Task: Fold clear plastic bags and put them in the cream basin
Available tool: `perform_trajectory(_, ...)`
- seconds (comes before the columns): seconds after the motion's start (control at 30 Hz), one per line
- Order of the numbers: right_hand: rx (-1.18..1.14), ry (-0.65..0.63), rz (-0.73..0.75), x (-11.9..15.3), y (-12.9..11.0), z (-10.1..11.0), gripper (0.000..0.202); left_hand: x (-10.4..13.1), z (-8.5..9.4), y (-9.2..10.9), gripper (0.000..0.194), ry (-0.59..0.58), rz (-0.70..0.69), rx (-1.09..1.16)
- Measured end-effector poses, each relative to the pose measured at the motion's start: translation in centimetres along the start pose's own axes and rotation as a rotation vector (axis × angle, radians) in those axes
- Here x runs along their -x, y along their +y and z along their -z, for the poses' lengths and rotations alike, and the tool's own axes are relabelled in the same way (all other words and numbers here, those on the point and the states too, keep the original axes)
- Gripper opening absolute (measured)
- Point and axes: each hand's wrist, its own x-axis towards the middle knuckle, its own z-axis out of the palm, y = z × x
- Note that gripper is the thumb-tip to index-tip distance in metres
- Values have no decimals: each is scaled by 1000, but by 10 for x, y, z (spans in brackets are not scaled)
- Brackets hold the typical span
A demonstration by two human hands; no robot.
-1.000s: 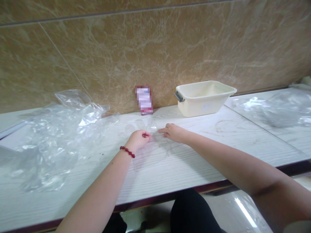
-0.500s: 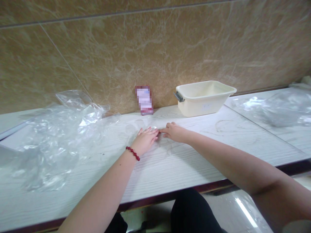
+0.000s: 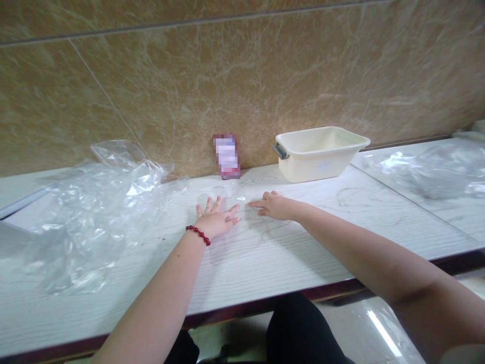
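A sheet of clear plastic film, perhaps a bag [image 3: 240, 198], lies flat on the white wood-grain table [image 3: 303, 253]; its outline is hard to see. My left hand [image 3: 215, 220], with a red bead bracelet [image 3: 198, 233] on its wrist, rests over the film's left part, fingers spread wide and nothing gripped. Just to the right, my right hand [image 3: 276, 206] is low over the table, its index finger stretched toward the film's right edge and the other fingers loosely bent. Nothing shows in its fingers. A small gap separates the two hands.
Crumpled clear plastic bags [image 3: 102, 212] are heaped at the left. A cream plastic bin [image 3: 316, 164] with a grey handle stands at the back, and a phone-shaped object [image 3: 227, 156], blurred out, leans on the marble wall [image 3: 227, 76]. More clear plastic [image 3: 435, 164] lies far right.
My left hand has moved left, away from my right fingertip, and its fingers have spread apart. My right hand has stayed almost in place.
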Motion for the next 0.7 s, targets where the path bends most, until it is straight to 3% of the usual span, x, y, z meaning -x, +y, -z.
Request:
perform_trajectory(0.1, -7, 1, 2, 0, 1, 0, 43, 1, 8, -5, 60, 11, -11, 25)
perform_trajectory(0.17, -19, 1, 8, 1, 0, 1, 42, 1, 18, -15, 59, 35, -106, 71)
perform_trajectory(0.23, -45, 2, 5, 3, -1, 3, 41, 0, 31, -31, 49, 137, -201, 155)
perform_trajectory(0.33, -81, -9, -14, 6, -4, 7, 41, -1, 45, -63, 39, 300, 28, 90)
perform_trajectory(0.47, -122, 3, -16, 6, -2, 7, 50, -1, 48, -94, 33, 197, 367, 42)
perform_trajectory(0.7, -116, 160, 13, 2, -2, 5, 39, -6, 37, -105, 40, 46, 441, 81)
